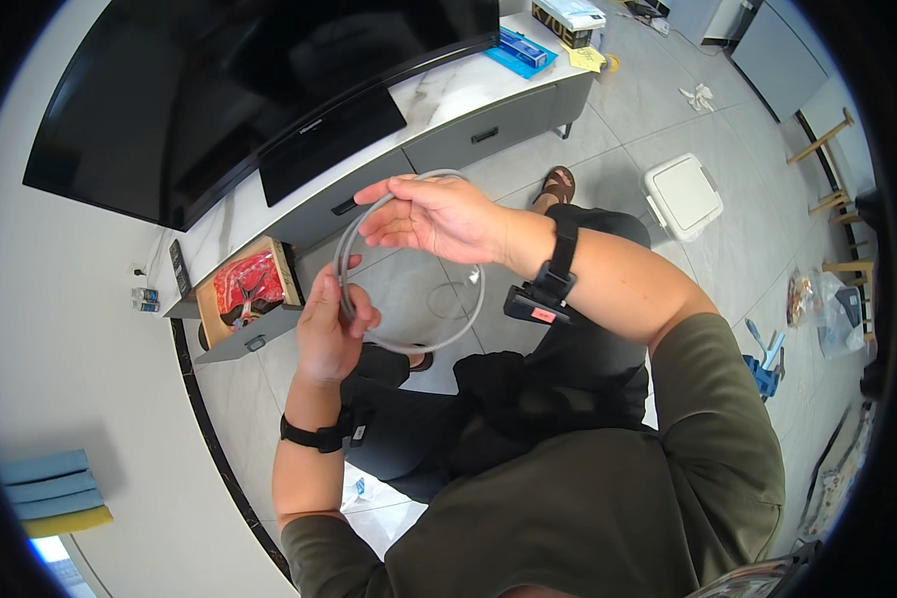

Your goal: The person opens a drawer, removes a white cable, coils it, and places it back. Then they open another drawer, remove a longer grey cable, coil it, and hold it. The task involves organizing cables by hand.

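Observation:
A grey cable (460, 334) hangs in a round coil between my two hands, above the tiled floor. My left hand (334, 314) grips the coil's left side, with its fingers curled round the strands. At the top of the loop, my right hand (437, 213) pinches the cable between thumb and forefinger, its other fingers loosely bent. A small shiny spot shows on the coil's right side; whether it is a connector I cannot tell. Beyond my left hand an open drawer (273, 338) holds a red patterned plastic bag (248, 288) and a pair of pliers (250, 295).
A large television (269, 90) stands on the marble-topped cabinet (448, 90), with a remote control (179, 267) at its left end. On the floor to the right are a white lidded bin (684, 196), blue tools (764, 370) and wooden stool legs (826, 142).

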Demonstrator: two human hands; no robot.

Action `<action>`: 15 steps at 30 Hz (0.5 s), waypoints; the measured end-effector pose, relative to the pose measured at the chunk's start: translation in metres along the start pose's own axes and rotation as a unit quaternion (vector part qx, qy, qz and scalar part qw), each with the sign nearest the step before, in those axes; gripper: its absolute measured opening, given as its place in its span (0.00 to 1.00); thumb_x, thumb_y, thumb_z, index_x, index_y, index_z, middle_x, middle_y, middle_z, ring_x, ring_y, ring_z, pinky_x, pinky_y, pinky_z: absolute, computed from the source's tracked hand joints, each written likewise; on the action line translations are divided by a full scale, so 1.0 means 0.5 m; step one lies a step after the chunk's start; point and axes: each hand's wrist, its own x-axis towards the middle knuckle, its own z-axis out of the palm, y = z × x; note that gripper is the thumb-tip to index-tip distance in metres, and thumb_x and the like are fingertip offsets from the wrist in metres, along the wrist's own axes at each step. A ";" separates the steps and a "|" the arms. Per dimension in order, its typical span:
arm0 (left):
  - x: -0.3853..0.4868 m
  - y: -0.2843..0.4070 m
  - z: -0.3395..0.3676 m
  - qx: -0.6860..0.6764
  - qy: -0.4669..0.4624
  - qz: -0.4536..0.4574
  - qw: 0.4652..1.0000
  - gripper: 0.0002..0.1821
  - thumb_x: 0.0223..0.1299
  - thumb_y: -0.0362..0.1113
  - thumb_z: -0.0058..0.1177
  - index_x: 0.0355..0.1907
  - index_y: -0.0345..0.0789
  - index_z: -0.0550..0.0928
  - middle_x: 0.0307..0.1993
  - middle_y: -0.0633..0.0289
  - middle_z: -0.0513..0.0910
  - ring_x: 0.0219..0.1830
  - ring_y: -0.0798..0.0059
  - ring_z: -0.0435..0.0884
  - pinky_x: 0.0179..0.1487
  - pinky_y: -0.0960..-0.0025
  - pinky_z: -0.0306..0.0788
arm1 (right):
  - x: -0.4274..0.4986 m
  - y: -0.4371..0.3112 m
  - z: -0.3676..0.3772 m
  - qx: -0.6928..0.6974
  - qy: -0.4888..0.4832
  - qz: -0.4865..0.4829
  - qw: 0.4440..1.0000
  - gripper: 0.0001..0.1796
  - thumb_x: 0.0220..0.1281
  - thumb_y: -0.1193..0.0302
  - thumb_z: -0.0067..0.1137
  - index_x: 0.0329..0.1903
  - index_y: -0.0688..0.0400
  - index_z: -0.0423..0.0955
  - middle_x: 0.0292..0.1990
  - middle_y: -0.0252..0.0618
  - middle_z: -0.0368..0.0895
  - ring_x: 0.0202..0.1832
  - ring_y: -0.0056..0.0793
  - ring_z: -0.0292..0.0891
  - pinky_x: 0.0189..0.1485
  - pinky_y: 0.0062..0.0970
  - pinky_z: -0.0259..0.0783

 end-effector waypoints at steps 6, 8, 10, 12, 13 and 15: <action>-0.015 0.023 -0.014 0.000 0.031 -0.053 0.998 0.19 0.77 0.43 0.38 0.54 0.30 0.76 0.20 0.74 0.59 0.19 0.86 0.51 0.28 0.77 0.53 | -0.018 -0.033 -0.057 -0.254 -0.001 0.122 0.959 0.22 0.71 0.56 0.53 0.54 0.63 0.76 0.31 0.35 0.82 0.31 0.19 0.76 0.35 0.19 0.70; -0.024 0.038 -0.019 0.003 0.017 -0.055 0.998 0.19 0.77 0.42 0.38 0.53 0.30 0.77 0.20 0.74 0.58 0.19 0.87 0.51 0.27 0.77 0.52 | -0.020 -0.052 -0.075 -0.384 0.009 0.085 0.919 0.25 0.65 0.58 0.62 0.56 0.62 0.74 0.38 0.37 0.83 0.39 0.23 0.78 0.42 0.23 0.73; -0.030 0.059 -0.025 0.001 -0.010 -0.050 0.999 0.18 0.77 0.42 0.38 0.52 0.30 0.77 0.19 0.75 0.56 0.18 0.87 0.49 0.26 0.76 0.50 | -0.029 -0.041 -0.083 -0.543 -0.010 -0.086 0.835 0.27 0.64 0.60 0.63 0.60 0.61 0.71 0.45 0.40 0.82 0.49 0.29 0.76 0.52 0.28 0.72; -0.030 0.077 -0.028 0.014 -0.006 -0.045 0.999 0.18 0.77 0.42 0.38 0.51 0.30 0.77 0.18 0.76 0.55 0.17 0.87 0.48 0.26 0.76 0.50 | -0.033 -0.031 -0.095 -0.594 -0.055 -0.065 0.800 0.32 0.68 0.57 0.58 0.69 0.54 0.63 0.58 0.38 0.76 0.66 0.30 0.64 0.63 0.30 0.63; -0.032 0.086 -0.029 0.019 -0.005 -0.041 0.999 0.18 0.77 0.42 0.38 0.50 0.30 0.78 0.18 0.76 0.55 0.17 0.87 0.48 0.26 0.76 0.50 | -0.032 -0.022 -0.101 -0.552 -0.078 -0.010 0.830 0.32 0.68 0.57 0.57 0.70 0.53 0.62 0.57 0.38 0.77 0.66 0.30 0.65 0.64 0.30 0.62; -0.038 0.103 -0.035 0.014 0.005 -0.030 0.999 0.18 0.76 0.43 0.39 0.49 0.30 0.78 0.18 0.77 0.54 0.17 0.87 0.48 0.25 0.76 0.49 | -0.023 0.007 -0.110 -0.455 -0.119 0.108 0.876 0.31 0.70 0.56 0.55 0.71 0.52 0.61 0.56 0.38 0.78 0.65 0.30 0.66 0.65 0.30 0.61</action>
